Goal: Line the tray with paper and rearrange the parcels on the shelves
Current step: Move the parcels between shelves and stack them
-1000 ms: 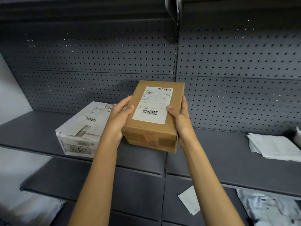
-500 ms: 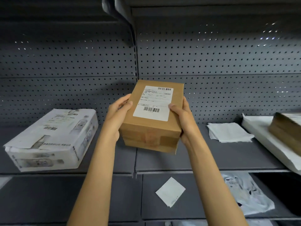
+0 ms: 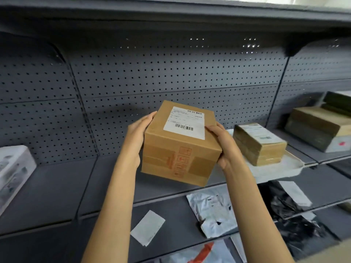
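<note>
I've got the brown parcel (image 3: 180, 143) up in front of me over the middle shelf (image 3: 57, 186), label up, long axis running away from me toward 12 o'clock. The paper-lined tray (image 3: 281, 168) sits at my 3 o'clock on the same shelf, just beside my right hand (image 3: 224, 149), already carrying one taped parcel (image 3: 258, 143). Right hand is the nearer one to the tray. My left hand (image 3: 135, 139) clasps the left side, fingers flat; right wraps the right edge, thumb on the label. Both clamped on the box, nothing released. Likely set-down: tray's near, bare end.
</note>
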A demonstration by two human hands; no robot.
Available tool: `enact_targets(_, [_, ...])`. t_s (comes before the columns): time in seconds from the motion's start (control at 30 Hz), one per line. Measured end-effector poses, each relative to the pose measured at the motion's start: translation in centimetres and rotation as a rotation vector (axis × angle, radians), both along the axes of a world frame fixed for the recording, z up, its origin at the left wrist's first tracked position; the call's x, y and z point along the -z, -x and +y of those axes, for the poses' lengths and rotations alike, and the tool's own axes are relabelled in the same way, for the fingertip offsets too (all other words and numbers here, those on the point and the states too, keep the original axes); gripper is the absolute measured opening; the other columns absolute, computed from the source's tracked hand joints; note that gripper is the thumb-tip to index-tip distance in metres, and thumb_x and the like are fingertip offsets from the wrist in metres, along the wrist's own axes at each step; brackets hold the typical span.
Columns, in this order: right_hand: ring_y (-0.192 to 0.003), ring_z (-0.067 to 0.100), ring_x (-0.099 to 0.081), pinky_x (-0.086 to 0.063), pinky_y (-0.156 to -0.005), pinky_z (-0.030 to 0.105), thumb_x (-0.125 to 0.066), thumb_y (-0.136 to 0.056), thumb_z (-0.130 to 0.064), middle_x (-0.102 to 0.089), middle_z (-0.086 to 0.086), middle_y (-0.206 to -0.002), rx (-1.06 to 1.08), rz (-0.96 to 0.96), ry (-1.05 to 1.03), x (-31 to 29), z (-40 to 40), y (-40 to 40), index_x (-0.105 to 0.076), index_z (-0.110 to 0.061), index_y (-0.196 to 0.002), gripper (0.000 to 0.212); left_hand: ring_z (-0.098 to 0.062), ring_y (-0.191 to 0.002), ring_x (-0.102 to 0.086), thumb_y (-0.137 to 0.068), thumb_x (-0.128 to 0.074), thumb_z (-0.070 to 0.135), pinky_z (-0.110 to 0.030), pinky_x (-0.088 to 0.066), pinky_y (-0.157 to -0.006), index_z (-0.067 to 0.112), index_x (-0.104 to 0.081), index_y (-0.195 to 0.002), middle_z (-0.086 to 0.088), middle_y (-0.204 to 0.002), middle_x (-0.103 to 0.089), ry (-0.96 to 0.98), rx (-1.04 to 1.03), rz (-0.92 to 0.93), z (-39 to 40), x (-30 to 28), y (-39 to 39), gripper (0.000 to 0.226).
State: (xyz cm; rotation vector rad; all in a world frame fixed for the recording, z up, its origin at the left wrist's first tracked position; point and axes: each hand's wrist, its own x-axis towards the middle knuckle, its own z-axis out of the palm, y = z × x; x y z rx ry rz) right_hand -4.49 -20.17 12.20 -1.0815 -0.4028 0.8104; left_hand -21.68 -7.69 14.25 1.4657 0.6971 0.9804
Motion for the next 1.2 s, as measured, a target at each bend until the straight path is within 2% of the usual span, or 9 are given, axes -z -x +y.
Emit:
enact_targets(0.1, [-0.084, 0.023, -0.068, -0.056, -0.070, 0.037, -0.056, -0.098, -0.016, -0.073, 0.012, -0.113, 0.089, 0.021, -0.053, -1.2, -5.1, -5.0, -0.062, -0.017, -0.124, 0.026, 0.002, -0.082, -0.073, -0.104, -0.049, 0.032, -0.014, -0.053, -0.059, 0.026, -0.072, -0.124, 0.012, -0.102, -0.078, 0.039, 0.049, -0.081, -4.0, -0.4, -6.1, 0.031])
enact_targets(0.27, [-0.072, 0.018, -0.068, -0.056, -0.062, 0.028, -0.054, -0.100, -0.021, -0.074, 0.004, -0.091, 0.244, 0.008, -0.127, -3.2, -14.5, -13.0, -0.073, -0.015, -0.101, 0.019, -0.002, -0.062, -0.071, -0.103, -0.049, 0.036, -0.018, -0.054, -0.053, 0.032, -0.075, -0.102, 0.012, -0.078, -0.078, 0.101, 0.184, -0.165, -11.3, -1.2, -16.5, 0.026])
enact_targets(0.47, [-0.078, 0.017, -0.067, -0.054, -0.067, 0.029, -0.050, -0.102, -0.020, -0.077, -0.002, -0.082, 0.394, -0.056, -0.179, -4.0, -24.3, -20.9, -0.075, -0.021, -0.098, 0.026, -0.019, -0.097, -0.073, -0.103, -0.045, 0.046, -0.033, -0.056, -0.077, 0.034, -0.074, -0.118, 0.001, -0.106, -0.079, 0.079, 0.301, -0.167, -19.0, -1.9, -27.5, 0.036])
enact_targets(0.67, [-0.070, 0.010, -0.074, -0.058, -0.055, 0.023, -0.050, -0.103, -0.031, -0.080, -0.003, -0.090, 0.641, -0.073, -0.129, -3.6, -33.0, -27.4, -0.069, -0.026, -0.128, 0.031, -0.019, -0.096, -0.073, -0.103, -0.041, 0.049, -0.034, -0.058, -0.076, 0.037, -0.073, -0.120, 0.002, -0.104, -0.079, 0.101, 0.463, -0.161, -26.5, -1.5, -37.9, 0.038])
enact_targets(0.77, [-0.068, 0.007, -0.074, -0.056, -0.055, 0.023, -0.048, -0.104, -0.038, -0.080, -0.009, -0.085, 0.738, -0.118, -0.080, -3.5, -36.1, -31.0, -0.066, -0.034, -0.129, 0.031, -0.018, -0.097, -0.073, -0.105, -0.039, 0.046, -0.035, -0.058, -0.079, 0.036, -0.073, -0.119, 0.001, -0.108, -0.078, 0.135, 0.539, -0.183, -29.6, -1.6, -42.8, 0.037])
enact_targets(0.9, [-0.075, 0.008, -0.073, -0.056, -0.061, 0.026, -0.046, -0.104, -0.037, -0.080, -0.010, -0.087, 0.854, -0.126, -0.055, -3.2, -39.7, -36.0, -0.065, -0.040, -0.119, 0.025, -0.024, -0.106, -0.071, -0.103, -0.043, 0.042, -0.042, -0.056, -0.089, 0.033, -0.074, -0.116, -0.002, -0.115, -0.077, 0.135, 0.595, -0.235, -33.4, -1.5, -49.6, 0.035])
enact_targets(0.97, [-0.090, 0.015, -0.072, -0.058, -0.074, 0.033, -0.047, -0.104, -0.036, -0.078, -0.005, -0.102, 0.920, -0.151, -0.036, -3.0, -41.4, -39.0, -0.066, -0.038, -0.123, 0.027, -0.027, -0.112, -0.068, -0.100, -0.045, 0.042, -0.047, -0.052, -0.096, 0.033, -0.074, -0.111, -0.004, -0.119, -0.074, 0.135, 0.610, -0.258, -35.2, -1.2, -53.2, 0.032])
enact_targets(1.07, [-0.111, 0.024, -0.069, -0.054, -0.094, 0.044, -0.048, -0.102, -0.036, -0.075, -0.001, -0.118, 0.994, -0.179, -0.025, -3.4, -43.7, -44.1, -0.065, -0.035, -0.129, 0.031, -0.018, -0.097, -0.065, -0.103, -0.045, 0.035, -0.038, -0.048, -0.085, 0.030, -0.068, -0.098, 0.002, -0.105, -0.072, 0.152, 0.635, -0.295, -37.9, -1.4, -58.8, 0.024])
enact_targets(1.2, [-0.109, 0.024, -0.069, -0.055, -0.092, 0.042, -0.049, -0.103, -0.033, -0.074, 0.003, -0.120, 1.074, -0.239, -0.028, -4.4, -47.2, -50.8, -0.067, -0.030, -0.127, 0.030, -0.009, -0.081, -0.061, -0.103, -0.046, 0.034, -0.028, -0.047, -0.070, 0.027, -0.062, -0.091, 0.009, -0.086, -0.067, 0.171, 0.683, -0.309, -41.2, -2.2, -66.2, 0.021])
